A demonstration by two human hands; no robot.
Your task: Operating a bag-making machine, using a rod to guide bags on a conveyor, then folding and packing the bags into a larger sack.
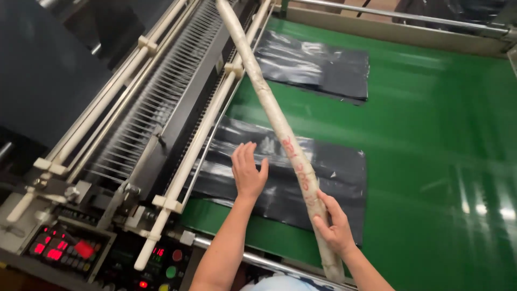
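My right hand (pixel 333 225) grips a long pale stick (pixel 272 113) wrapped in tape with red marks, near its lower end. The stick slants up and to the left, across the green belt toward the machine's top. My left hand (pixel 247 171) lies flat, fingers together, on the near stack of black plastic bags (pixel 339 178) at its left part. The stick passes just above this stack. A second stack of black bags (pixel 318 64) lies farther along the belt.
The green conveyor belt (pixel 431 151) fills the right side. At left stands the bag-making machine with white rails (pixel 199 140) and a comb of thin wires (pixel 156 97). A control panel with red lit digits (pixel 54 250) and round buttons (pixel 171 271) sits at bottom left.
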